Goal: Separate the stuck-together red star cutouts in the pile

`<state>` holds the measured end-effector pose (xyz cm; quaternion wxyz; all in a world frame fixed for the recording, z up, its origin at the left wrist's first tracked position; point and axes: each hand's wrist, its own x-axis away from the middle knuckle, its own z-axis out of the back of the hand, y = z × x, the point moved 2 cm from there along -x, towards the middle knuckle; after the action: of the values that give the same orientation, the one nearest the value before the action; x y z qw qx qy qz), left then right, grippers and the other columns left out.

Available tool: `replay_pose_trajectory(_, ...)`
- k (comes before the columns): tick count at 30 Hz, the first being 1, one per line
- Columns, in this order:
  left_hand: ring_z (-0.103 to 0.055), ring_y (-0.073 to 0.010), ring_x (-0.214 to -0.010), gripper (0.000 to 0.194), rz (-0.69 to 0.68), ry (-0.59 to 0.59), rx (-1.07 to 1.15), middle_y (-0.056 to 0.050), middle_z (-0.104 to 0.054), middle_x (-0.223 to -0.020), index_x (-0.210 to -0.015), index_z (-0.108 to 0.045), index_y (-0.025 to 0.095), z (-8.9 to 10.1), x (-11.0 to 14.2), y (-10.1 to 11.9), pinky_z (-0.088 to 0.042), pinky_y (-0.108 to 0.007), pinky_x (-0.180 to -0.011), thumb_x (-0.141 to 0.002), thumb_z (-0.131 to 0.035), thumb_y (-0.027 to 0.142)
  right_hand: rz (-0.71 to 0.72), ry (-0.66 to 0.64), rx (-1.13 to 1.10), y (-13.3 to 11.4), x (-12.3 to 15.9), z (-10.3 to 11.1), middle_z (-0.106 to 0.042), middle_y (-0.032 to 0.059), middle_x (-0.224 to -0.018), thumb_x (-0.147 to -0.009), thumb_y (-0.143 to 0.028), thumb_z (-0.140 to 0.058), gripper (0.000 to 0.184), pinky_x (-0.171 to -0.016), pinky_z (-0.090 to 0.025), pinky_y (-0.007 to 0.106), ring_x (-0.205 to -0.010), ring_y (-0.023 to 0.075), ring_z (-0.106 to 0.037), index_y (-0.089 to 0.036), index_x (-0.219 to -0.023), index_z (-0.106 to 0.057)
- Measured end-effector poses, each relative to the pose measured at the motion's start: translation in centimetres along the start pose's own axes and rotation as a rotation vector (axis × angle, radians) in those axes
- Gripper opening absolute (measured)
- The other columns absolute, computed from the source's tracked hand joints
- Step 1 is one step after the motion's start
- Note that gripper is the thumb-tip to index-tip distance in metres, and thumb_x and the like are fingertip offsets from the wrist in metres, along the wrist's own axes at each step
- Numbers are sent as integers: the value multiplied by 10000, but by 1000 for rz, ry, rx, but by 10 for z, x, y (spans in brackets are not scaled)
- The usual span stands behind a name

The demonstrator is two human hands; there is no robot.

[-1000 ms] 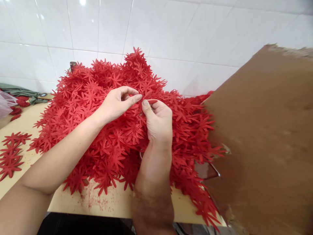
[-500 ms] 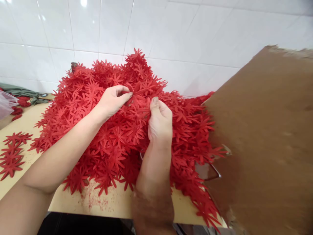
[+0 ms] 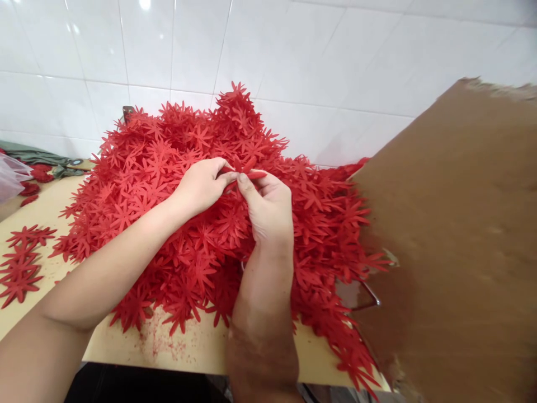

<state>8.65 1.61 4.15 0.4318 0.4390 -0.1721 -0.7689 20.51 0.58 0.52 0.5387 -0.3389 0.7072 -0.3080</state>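
A large heap of red star-shaped fabric flower pieces [image 3: 138,168] covers the middle of the table. Over the heap, both of my hands meet at one red flower piece [image 3: 247,166]. My left hand [image 3: 205,182] is closed, its thumb and forefinger pinching the flower piece from the left. My right hand [image 3: 271,204] is closed on the same piece from the right, with the thumb at its centre and a petal lying along the fingers. Where the fingertips meet, the petals are partly hidden.
A brown cardboard sheet [image 3: 453,235] stands on the right beside the heap. Loose red flower pieces [image 3: 23,263] lie at the left on the pale table [image 3: 201,350]. Green cloth [image 3: 33,157] and clear plastic [image 3: 12,176] sit at the far left. White tiled wall [image 3: 335,67] rises behind.
My right hand has moved up and left to meet my left hand, which has shifted slightly right and down. Both sets of fingertips now join at the flower piece.
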Motion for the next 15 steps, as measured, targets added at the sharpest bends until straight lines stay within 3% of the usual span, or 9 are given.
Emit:
replay_pose_trajectory(4, -339, -78, -538, 346, 35, -11, -89, 38, -393, -538, -556, -344, 173, -1, 0, 3, -259, -250, -555, -865, -438, 295, -28, 14, 1, 7, -4, 5, -655, -21, -692, -561, -458, -764, 346, -719, -504, 270, -678, 111, -599, -178, -723, -641)
replay_pose_trajectory(10, -292, -66, -515, 416, 13, -22, -82, 44, -355, -526, -524, -323, 169, 1, -2, 6, -229, -253, -537, -874, -435, 364, -17, -26, -69, 2, -2, 0, -695, -5, -795, -593, -430, -753, 315, -796, -526, 303, -763, 136, -644, -192, -772, -651)
replay_pose_trajectory(15, -347, -59, -526, 360, -6, -75, 117, 48, -401, -543, -570, -392, 162, 2, 0, 2, -276, -230, -539, -831, -509, 379, -9, 130, -137, 6, -5, 2, -643, -28, -676, -524, -426, -783, 357, -630, -514, 263, -605, 98, -583, -182, -713, -604)
